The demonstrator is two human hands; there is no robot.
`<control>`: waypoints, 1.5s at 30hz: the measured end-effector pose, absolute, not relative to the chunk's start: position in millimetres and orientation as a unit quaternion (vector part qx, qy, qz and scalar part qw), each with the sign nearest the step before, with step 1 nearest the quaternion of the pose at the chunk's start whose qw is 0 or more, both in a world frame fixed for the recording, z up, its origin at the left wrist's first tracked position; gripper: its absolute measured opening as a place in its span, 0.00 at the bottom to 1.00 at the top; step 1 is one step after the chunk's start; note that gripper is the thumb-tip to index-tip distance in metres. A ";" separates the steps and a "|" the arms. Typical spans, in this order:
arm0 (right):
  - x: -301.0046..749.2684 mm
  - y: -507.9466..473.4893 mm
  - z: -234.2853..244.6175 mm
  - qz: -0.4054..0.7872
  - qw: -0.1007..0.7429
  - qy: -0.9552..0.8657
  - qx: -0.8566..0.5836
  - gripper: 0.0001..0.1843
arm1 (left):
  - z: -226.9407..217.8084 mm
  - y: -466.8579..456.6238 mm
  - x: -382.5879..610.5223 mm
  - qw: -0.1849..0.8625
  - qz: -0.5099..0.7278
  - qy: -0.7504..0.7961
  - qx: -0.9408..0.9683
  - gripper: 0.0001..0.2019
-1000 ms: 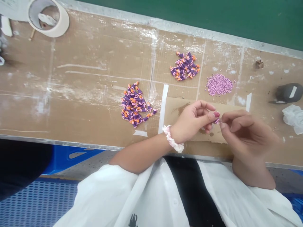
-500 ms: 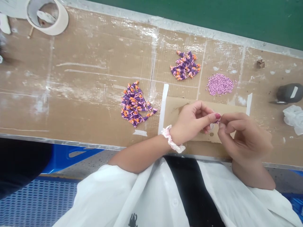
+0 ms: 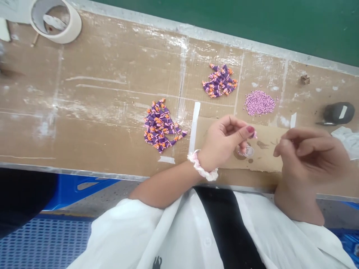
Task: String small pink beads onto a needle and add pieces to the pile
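My left hand (image 3: 223,144) is closed in a pinch over a cardboard sheet (image 3: 207,125). Between its thumb and fingers sits a small purple and pink figure piece (image 3: 254,134), mostly covered by the fingertips. Just below those fingers a small clear round dish (image 3: 248,151) rests on the sheet, partly hidden. Off to the right, my right hand (image 3: 311,157) is slightly smeared by motion, its thumb and forefinger pressed together. Whatever that pinch holds, if anything, is too small to make out. A heap of tiny pink-purple pieces (image 3: 259,102) lies beyond the hands.
Two piles of purple figures with orange and pink parts lie left of the hands, a nearer pile (image 3: 159,127) and a farther pile (image 3: 220,82). A tape roll (image 3: 71,28) stands far left. At right are a black object (image 3: 338,113) and crumpled white plastic (image 3: 343,136).
My right hand has come away from the left and moved to the right. The small piece stays in my left hand, which has shifted slightly left; the clear dish shows more.
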State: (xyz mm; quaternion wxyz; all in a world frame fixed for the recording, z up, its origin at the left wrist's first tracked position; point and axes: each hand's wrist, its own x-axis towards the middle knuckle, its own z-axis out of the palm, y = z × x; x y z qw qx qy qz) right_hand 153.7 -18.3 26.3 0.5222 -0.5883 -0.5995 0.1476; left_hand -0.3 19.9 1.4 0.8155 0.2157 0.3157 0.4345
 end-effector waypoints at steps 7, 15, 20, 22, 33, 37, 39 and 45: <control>153.2 -5.5 21.2 0.195 0.600 -0.545 -0.552 0.14 | 0.5 30.5 -6.4 0.824 0.443 0.316 0.157 0.19; 157.3 -5.9 19.9 0.237 0.628 -0.551 -0.496 0.13 | -0.4 30.0 -6.3 0.830 0.438 0.316 0.141 0.18; 160.0 -3.0 18.9 0.238 0.639 -0.546 -0.487 0.13 | -0.9 33.1 -6.4 0.811 0.451 0.358 0.106 0.09; 163.3 0.2 16.6 0.222 0.646 -0.553 -0.477 0.11 | -0.4 35.3 -6.9 0.802 0.456 0.377 0.082 0.04; 169.1 1.8 25.5 0.207 0.664 -0.487 -0.528 0.15 | -4.3 34.1 -10.4 0.829 0.438 0.336 0.089 0.04; 188.8 -29.4 20.9 0.171 0.417 -0.608 -0.654 0.11 | -3.7 34.9 -14.1 0.832 0.434 0.329 0.108 0.07; 201.3 -43.6 10.4 0.180 0.295 -0.673 -0.654 0.09 | -2.4 34.9 -15.2 0.831 0.438 0.324 0.113 0.08; 215.5 -60.2 -15.9 0.165 0.230 -0.716 -0.638 0.05 | 1.4 34.8 -16.0 0.823 0.454 0.319 0.119 0.08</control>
